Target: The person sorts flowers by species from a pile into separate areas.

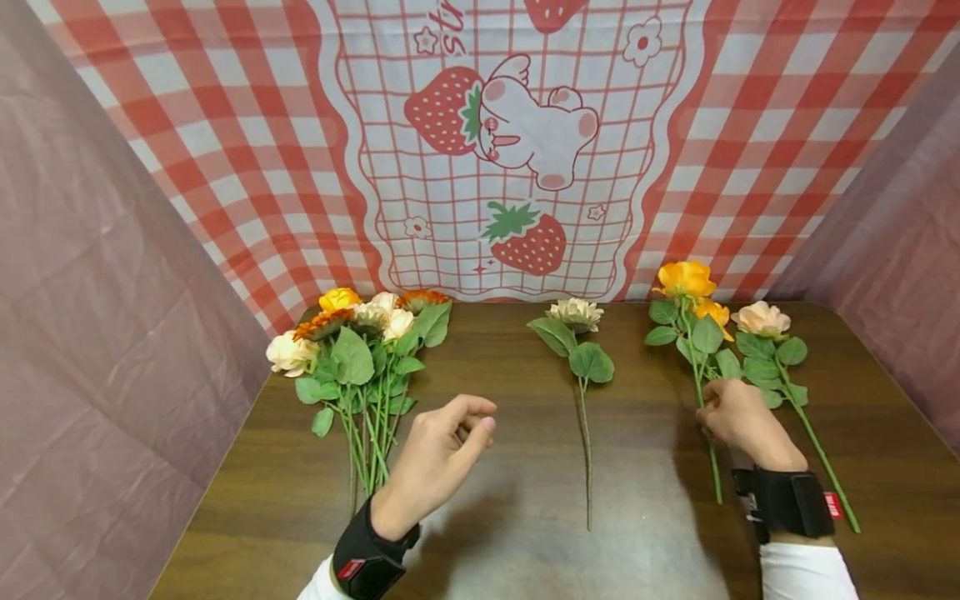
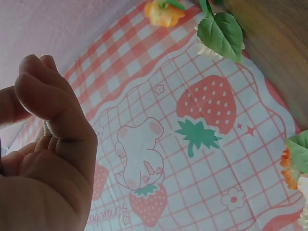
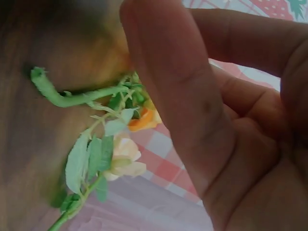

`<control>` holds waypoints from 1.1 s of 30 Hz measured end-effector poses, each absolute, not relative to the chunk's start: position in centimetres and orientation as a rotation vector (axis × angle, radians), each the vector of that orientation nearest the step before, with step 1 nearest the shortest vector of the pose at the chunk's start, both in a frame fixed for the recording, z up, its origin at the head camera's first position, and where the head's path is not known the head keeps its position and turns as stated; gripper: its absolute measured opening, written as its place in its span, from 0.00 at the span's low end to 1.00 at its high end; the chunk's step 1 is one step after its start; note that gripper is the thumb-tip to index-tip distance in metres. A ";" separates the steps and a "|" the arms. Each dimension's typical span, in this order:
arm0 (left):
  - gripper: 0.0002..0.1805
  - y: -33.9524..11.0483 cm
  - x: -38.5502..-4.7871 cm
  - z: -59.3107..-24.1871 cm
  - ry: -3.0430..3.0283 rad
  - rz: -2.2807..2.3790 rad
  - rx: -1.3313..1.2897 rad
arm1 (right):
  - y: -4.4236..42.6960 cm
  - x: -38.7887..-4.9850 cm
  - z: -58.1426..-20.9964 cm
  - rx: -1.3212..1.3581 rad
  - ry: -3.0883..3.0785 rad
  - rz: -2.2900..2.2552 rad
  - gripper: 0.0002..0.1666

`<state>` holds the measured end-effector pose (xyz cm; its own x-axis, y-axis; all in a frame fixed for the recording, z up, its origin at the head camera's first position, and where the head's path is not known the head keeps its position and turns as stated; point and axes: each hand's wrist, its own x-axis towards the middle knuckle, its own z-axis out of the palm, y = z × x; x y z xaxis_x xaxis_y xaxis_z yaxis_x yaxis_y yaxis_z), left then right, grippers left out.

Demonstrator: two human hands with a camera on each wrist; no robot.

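Note:
Beside the mixed bunch of flowers point(image 1: 352, 362), my left hand point(image 1: 442, 450) hovers over the table with nothing held, its fingers loosely bent. In the left wrist view the left hand point(image 2: 48, 144) is seen from the palm side. Over on the right, my right hand point(image 1: 742, 421) is at the stem of a yellow-orange rose point(image 1: 686, 279). A second orange rose point(image 1: 711, 315) lies close behind it. In the right wrist view the thumb point(image 3: 168, 82) covers part of a green stem point(image 3: 79, 98); the fingertips are cut off, so a pinch cannot be confirmed.
A single cream flower point(image 1: 576, 315) lies mid-table, its stem toward me. A peach rose point(image 1: 761, 319) lies to the right of my right hand. The dark wooden table point(image 1: 517, 467) ends against a red-and-white checked cloth point(image 1: 247, 125) with strawberries.

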<state>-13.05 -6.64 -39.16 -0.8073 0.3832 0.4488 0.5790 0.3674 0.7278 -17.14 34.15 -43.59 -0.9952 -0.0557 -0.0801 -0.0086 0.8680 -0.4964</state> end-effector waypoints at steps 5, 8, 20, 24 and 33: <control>0.08 -6.7 -13.0 -39.2 -2.438 -1.416 -0.865 | 34.1 -16.9 -44.6 -0.016 2.878 -0.794 0.15; 0.08 -6.8 -12.9 -39.3 -2.444 -1.422 -0.873 | 34.0 -16.7 -45.0 -0.005 2.876 -0.768 0.22; 0.08 -6.8 -12.9 -39.3 -2.460 -1.427 -0.881 | 34.0 -16.7 -44.9 0.023 2.883 -0.677 0.20; 0.08 -6.8 -13.0 -39.2 -2.460 -1.413 -0.894 | 33.9 -16.8 -44.9 0.008 2.915 -0.619 0.23; 0.07 -7.1 -13.2 -38.9 -2.440 -1.364 -0.920 | 33.4 -16.4 -43.5 0.040 2.891 -0.588 0.22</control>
<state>-13.23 -7.08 -38.86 -0.7869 0.4217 0.4505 0.6046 0.3812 0.6994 -16.41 33.43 -43.51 -0.9814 -0.0113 -0.1915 0.0644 0.9210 -0.3841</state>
